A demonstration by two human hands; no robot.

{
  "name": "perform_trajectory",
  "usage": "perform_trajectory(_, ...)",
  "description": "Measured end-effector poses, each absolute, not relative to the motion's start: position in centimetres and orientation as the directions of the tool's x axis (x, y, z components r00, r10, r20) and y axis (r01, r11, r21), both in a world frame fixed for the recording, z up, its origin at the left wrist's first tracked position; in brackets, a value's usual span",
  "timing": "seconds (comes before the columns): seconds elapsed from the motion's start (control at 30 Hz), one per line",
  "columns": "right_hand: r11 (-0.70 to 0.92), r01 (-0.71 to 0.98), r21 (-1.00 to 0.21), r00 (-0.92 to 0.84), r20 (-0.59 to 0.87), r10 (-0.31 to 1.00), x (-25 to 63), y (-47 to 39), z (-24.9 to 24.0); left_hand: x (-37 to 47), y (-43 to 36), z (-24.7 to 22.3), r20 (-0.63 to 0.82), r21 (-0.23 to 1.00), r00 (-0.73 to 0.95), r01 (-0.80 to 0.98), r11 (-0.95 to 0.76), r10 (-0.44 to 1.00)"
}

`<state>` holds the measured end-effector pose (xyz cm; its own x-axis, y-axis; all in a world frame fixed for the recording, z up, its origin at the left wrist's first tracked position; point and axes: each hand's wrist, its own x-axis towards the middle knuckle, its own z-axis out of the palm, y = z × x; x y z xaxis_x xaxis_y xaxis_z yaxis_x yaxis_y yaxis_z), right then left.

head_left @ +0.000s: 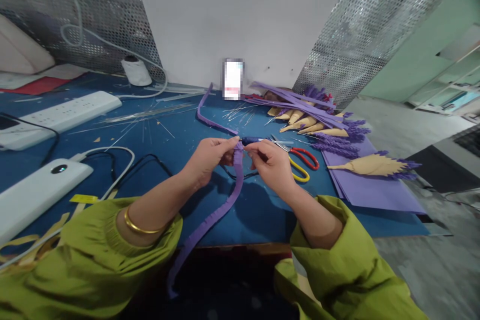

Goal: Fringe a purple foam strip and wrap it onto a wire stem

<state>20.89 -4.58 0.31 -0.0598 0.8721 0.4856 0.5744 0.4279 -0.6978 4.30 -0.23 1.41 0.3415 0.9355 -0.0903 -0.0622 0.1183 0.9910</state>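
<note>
A long purple strip (221,211) runs between my hands and hangs over the table's front edge, its far part lying bent on the blue table. My left hand (210,160) pinches the strip between thumb and fingers. Close beside it, my right hand (270,162) has its thumb and fingertips pressed together at the strip's edge; what they hold is too small to name. Just behind the fingertips lies a dark blue tool handle (253,140). Scissors with red and yellow handles (300,178) rest by my right hand.
Purple flower bundles (337,145) and purple sheets (369,190) lie at the right. A lit phone (233,79) leans on a white board (240,20) behind. Thin wires (150,112), a power strip (63,117), a white device (41,195) and cables occupy the left.
</note>
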Motion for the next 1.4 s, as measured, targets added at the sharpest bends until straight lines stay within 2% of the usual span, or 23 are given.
perform_trajectory(0.2, 0.413, 0.59, -0.694, -0.059, 0.473, 0.879, 21.1, -4.4, 0.1, 4.3, -0.1, 1.5, -0.184, 0.967, 0.346, -0.105, 0.232, 0.92)
perform_trajectory(0.67, 0.383, 0.589, -0.711, -0.073, 0.426, 0.902, 20.9, -4.4, -0.1, 4.3, -0.1, 1.4, -0.146, 0.981, 0.338, -0.07, 0.18, 0.93)
perform_trajectory(0.8, 0.361, 0.681, -0.637, -0.114, 0.394, 0.912, 22.5, -4.1, 1.6, 4.2, 0.3, 1.2, -0.156, 0.985, 0.293, -0.027, 0.171, 0.943)
perform_trajectory(0.9, 0.2, 0.84, -0.505, -0.009, 0.355, 0.935, 26.5, -3.7, 3.3, 4.2, 0.4, 1.3, -0.183, 0.981, 0.265, -0.02, 0.195, 0.947)
perform_trajectory(0.97, -0.066, 0.946, -0.316, 0.155, 0.265, 0.952, 29.5, -3.5, 3.9, 4.2, 0.4, 1.3, -0.187, 0.98, 0.262, -0.018, 0.199, 0.947)
perform_trajectory(1.03, -0.259, 0.946, -0.194, 0.285, 0.119, 0.951, 31.9, -3.3, 3.9, 4.1, 0.4, 1.3, -0.186, 0.981, 0.266, -0.011, 0.196, 0.946)
perform_trajectory(1.07, -0.295, 0.938, -0.184, 0.311, 0.066, 0.948, 32.6, -3.2, 3.8, 4.1, 0.4, 1.3, -0.185, 0.981, 0.268, -0.008, 0.195, 0.946)
perform_trajectory(1.1, -0.291, 0.935, -0.204, 0.309, 0.066, 0.949, 32.9, -3.0, 3.5, 4.1, 0.4, 1.3, -0.184, 0.981, 0.268, -0.007, 0.193, 0.946)
perform_trajectory(1.17, -0.199, 0.927, -0.32, 0.243, 0.106, 0.964, 32.5, -2.6, 2.6, 4.1, 0.4, 1.3, -0.183, 0.981, 0.265, -0.012, 0.193, 0.947)
perform_trajectory(1.23, -0.139, 0.861, -0.488, 0.171, 0.021, 0.985, 31.0, -2.0, 1.7, 4.0, 0.5, 1.3, -0.183, 0.981, 0.266, -0.021, 0.195, 0.946)
perform_trajectory(1.27, -0.151, 0.836, -0.528, 0.158, -0.033, 0.987, 30.1, -1.7, 1.2, 4.0, 0.5, 1.3, -0.185, 0.98, 0.268, -0.023, 0.198, 0.945)
perform_trajectory(1.33, -0.173, 0.851, -0.496, 0.172, -0.048, 0.984, 28.4, -1.0, 0.3, 4.0, 0.6, 1.2, -0.19, 0.979, 0.274, -0.02, 0.203, 0.943)
perform_trajectory(1.4, -0.172, 0.884, -0.435, 0.192, 0.004, 0.981, 27.2, -0.4, -0.6, 4.0, 0.6, 1.2, -0.192, 0.979, 0.274, -0.009, 0.202, 0.943)
